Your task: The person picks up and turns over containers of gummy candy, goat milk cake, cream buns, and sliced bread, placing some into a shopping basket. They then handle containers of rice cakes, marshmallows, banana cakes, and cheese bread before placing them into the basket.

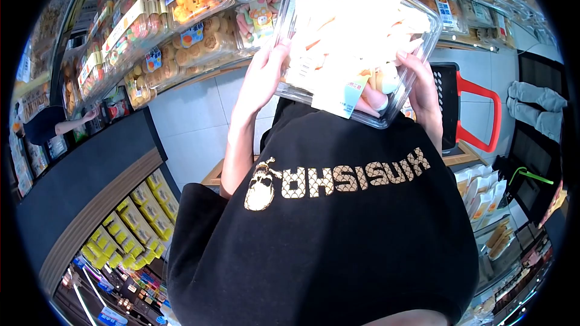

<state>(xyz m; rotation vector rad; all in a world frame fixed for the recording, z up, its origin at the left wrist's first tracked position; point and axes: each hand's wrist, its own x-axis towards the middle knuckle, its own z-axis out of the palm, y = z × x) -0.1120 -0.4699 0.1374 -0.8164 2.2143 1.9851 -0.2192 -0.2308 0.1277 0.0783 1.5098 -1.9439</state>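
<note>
A clear plastic clamshell box (356,42) of pale sweets, which look like marshmallows, is held up in front of my chest. Bright glare washes out much of its contents. A label strip runs down its front, and pink and white pieces show at the lower right corner. My left hand (270,63) grips the box's left edge, with the thumb on the lid. On the right edge, my right hand (421,78) is closed round the box, its thumb on top. The fingers beneath the box are mostly hidden.
Shelves ahead carry clear boxes of cookies (202,0) and a pack of pastel sweets (257,21). A shopping basket with a red handle (495,111) stands at right. Yellow packets (130,220) hang at lower left. Another person's arm (75,125) reaches toward goods at far left.
</note>
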